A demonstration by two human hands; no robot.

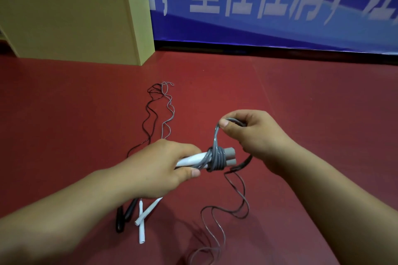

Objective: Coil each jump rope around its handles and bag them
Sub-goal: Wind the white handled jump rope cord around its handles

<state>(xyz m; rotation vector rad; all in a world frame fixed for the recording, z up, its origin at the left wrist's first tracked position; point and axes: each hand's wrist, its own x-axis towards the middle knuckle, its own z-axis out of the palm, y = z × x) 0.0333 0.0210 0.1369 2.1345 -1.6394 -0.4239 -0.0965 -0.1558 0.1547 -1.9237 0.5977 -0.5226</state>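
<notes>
1. Your left hand (pixel 159 168) grips the paired white plastic handles with grey ends (pixel 206 158), held above the floor at frame centre.
2. Your right hand (pixel 247 133) pinches the grey rope strand (pixel 216 135) between thumb and curled fingers, at 1 o'clock from the handles.
3. You work over a dark red smooth floor (pixel 301 103); a blue banner with white characters (pixel 258 2) stands at 12 o'clock, a tan board box (pixel 71 17) at 10 o'clock.
4. Its contents are not visible.
5. Handles lie roughly horizontal, grey ends pointing toward 3 o'clock, grey coils (pixel 216 160) wrapped around them.
6. At 7 o'clock, loose black handles (pixel 123 217) and white handles (pixel 143 219) lie on the floor.
</notes>
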